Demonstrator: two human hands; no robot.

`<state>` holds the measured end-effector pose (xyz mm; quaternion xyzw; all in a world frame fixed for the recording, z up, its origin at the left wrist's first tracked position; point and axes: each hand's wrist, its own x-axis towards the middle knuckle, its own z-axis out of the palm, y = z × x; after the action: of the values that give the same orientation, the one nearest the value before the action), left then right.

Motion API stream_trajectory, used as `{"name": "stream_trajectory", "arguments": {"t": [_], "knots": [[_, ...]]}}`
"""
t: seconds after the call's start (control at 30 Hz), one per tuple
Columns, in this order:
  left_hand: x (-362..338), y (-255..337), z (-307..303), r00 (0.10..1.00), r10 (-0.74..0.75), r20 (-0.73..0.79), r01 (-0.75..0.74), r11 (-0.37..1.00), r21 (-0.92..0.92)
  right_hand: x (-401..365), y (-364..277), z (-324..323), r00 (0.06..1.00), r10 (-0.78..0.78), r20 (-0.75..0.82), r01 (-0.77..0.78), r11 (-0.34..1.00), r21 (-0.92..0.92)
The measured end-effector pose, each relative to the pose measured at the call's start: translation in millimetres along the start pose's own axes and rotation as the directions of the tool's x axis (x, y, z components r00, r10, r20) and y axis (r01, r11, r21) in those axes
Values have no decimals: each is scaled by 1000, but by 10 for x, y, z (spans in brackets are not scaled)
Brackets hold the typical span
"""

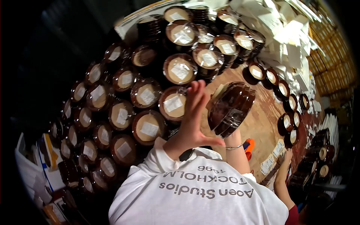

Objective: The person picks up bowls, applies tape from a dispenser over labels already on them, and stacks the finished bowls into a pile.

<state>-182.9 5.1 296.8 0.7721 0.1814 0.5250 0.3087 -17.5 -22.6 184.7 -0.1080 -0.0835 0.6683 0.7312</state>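
A shiny dark brown stack of bowls (232,107) in clear wrap hangs tilted over the brown work surface (262,125). My right hand (234,135) holds it from below; a bracelet circles the wrist, and the stack hides most of the fingers. Left of the stack, my left hand (193,116) is raised with fingers and thumb spread, apart from it and holding nothing. Close behind that hand stands a wrapped brown stack (173,104) with a white label on its beige round top.
Many labelled brown stacks (146,93) fill the left and back. White foam pieces (292,33) pile up at the back right. Smaller stacks (283,89) line the right. An orange tool (249,147) and label sheets (267,164) lie near another person's hand (287,155).
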Motion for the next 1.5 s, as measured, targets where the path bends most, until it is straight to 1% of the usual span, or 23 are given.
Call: {"name": "stream_trajectory", "arguments": {"t": [0.07,0.1,0.2,0.23,0.27,0.33,0.47,0.5,0.53,0.63,0.73,0.77,0.8,0.87,0.93,0.97,1.0,1.07,1.17,1.27,1.37,1.47,1.5], "knots": [[37,-22,-112,980,43,194,-62,994,91,-17,195,442,992,84,-97,-81,996,32],[-27,-85,-154,996,44,80,-47,999,27,-13,284,453,992,65,-106,-70,997,-46],[-136,-132,-413,993,-86,-79,79,993,-86,50,528,837,989,28,-145,-56,980,-189],[-235,-183,-448,958,-274,-79,233,913,-336,65,560,857,983,7,-183,-68,942,-328],[-293,-303,-618,958,-283,-46,268,939,-215,68,630,1003,983,-2,-182,-72,913,-400],[-395,-322,-755,897,-416,-149,299,820,-489,195,815,937,990,-14,-141,-46,912,-408],[-675,-204,-1020,798,-563,-214,390,754,-528,320,1117,923,992,87,-96,-121,887,-446],[-748,-248,-1095,795,-573,-199,357,707,-610,331,1179,976,989,117,-96,-149,865,-479],[-838,-282,-1176,784,-573,-238,348,724,-596,345,1227,1040,985,142,-98,-172,840,-514],[-1068,-392,-1415,705,-692,-155,504,643,-577,469,1381,1082,969,218,-117,-245,786,-567],[-1192,-412,-1604,515,-809,-282,649,583,-489,563,1504,1135,946,290,-141,-301,636,-710],[-1185,-411,-1687,577,-750,-324,657,661,-363,598,1545,1112,943,290,-162,-315,629,-711],[-1140,-396,-1720,639,-620,-455,608,770,-195,657,1576,1080,936,321,-143,-309,557,-771],[-1187,-559,-1793,580,-641,-502,719,693,-54,864,1656,979,943,331,-31,-207,512,-834],[-1094,-665,-1900,642,-644,-417,706,708,-8,1119,1745,1090,942,333,-42,-226,539,-811],[-987,-622,-1926,509,-783,-358,775,598,-207,1279,1756,1145,906,419,-56,-301,547,-781],[-873,-574,-1949,375,-889,-264,804,453,-384,1460,1824,1139,902,419,-109,-358,579,-732],[-869,-638,-1957,525,-796,-302,780,592,-204,1766,1906,1124,882,447,-146,-409,575,-709],[-871,-570,-1868,618,-748,-240,706,663,-247,2288,2122,811,934,329,-138,-304,533,-790],[-982,-554,-1693,640,-750,-170,694,658,-291,2656,2371,607,960,197,-197,-267,450,-852],[-1055,-537,-1560,624,-770,-134,694,625,-356,2739,2526,512,944,236,-228,-320,506,-801],[-1099,-571,-1489,598,-795,-106,707,585,-397,2756,2732,499,951,186,-245,-307,491,-815],[-1104,-581,-1475,584,-805,-105,708,569,-418,2839,2782,402,952,191,-240,-301,439,-847]]}}
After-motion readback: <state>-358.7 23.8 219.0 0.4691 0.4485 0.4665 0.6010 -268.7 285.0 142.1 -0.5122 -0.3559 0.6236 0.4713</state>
